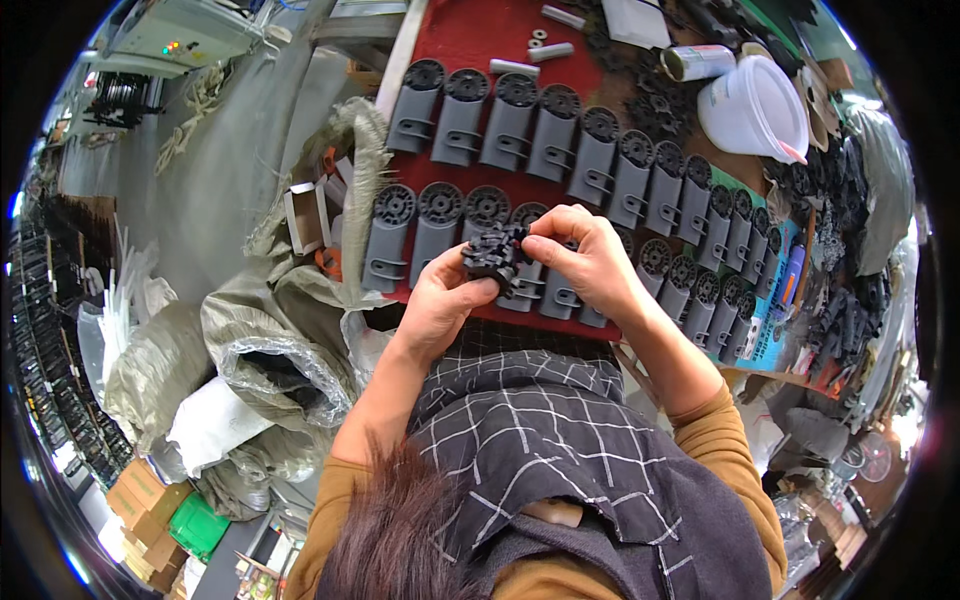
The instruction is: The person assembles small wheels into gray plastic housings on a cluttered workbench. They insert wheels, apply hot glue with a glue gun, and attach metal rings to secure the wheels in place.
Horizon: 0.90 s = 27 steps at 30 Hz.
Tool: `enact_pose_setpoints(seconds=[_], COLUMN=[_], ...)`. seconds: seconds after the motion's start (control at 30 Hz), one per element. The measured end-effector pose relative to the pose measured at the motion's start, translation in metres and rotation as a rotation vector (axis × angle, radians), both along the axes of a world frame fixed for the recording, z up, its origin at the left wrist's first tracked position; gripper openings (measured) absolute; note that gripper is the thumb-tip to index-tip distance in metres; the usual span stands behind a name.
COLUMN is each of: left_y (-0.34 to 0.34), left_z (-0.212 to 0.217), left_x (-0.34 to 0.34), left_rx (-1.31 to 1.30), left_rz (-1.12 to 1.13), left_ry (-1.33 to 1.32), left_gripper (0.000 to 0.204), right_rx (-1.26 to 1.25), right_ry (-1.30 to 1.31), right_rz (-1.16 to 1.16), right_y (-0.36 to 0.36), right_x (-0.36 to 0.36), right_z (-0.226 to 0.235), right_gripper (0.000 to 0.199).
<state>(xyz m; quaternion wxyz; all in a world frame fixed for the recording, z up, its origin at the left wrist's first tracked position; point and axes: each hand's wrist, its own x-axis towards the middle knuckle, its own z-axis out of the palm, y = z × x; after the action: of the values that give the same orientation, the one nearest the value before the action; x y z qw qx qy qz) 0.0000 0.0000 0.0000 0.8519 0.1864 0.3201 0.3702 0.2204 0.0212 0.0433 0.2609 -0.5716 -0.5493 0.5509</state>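
My left hand (442, 303) is closed around a clump of small black toothed plastic parts (492, 252), thumb on its near side. My right hand (588, 258) pinches at the right side of that clump with thumb and forefinger; whether a separate piece sits between those fingertips is too small to make out. Both hands are above the near row of grey plastic housings with round black ends (440, 215), and they hide part of that row. A second row of like housings (507, 130) lies beyond, on the red work surface (450, 45).
A white bucket (745, 108) and a can (697, 63) stand far right, near a pile of black parts (665, 110). Small tubes (515, 68) lie at the back. A blue marker-like stick (793, 272) is at the right. Left of the table, an open woven sack (275, 345) stands.
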Motion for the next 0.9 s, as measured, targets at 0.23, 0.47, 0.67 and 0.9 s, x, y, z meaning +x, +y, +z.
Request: enact_pose_setpoints(seconds=[0.23,0.47,0.67,0.9], left_y=[-0.014,-0.020,-0.015,-0.008], left_z=[-0.023,-0.051,-0.059,-0.071], left_x=[-0.098,-0.135,-0.143,-0.145], left_rx=[-0.135,-0.110,-0.109,-0.089], left_rz=[0.284,0.373,0.379,0.388], left_ry=[0.057,0.018,0.002,0.045], left_gripper=[0.038,0.039,0.038,0.039], right_rx=[-0.189,0.111,0.115,0.466], right_ry=[-0.050,-0.712,-0.789,-0.910], right_rz=[-0.417,-0.270,-0.200,0.065], right_y=[0.030,0.031,0.032,0.036], right_x=[-0.096,-0.130,-0.142,-0.129], right_z=[-0.098,-0.135,-0.131,-0.120], right_gripper=[0.027,0.033,0.029,0.035])
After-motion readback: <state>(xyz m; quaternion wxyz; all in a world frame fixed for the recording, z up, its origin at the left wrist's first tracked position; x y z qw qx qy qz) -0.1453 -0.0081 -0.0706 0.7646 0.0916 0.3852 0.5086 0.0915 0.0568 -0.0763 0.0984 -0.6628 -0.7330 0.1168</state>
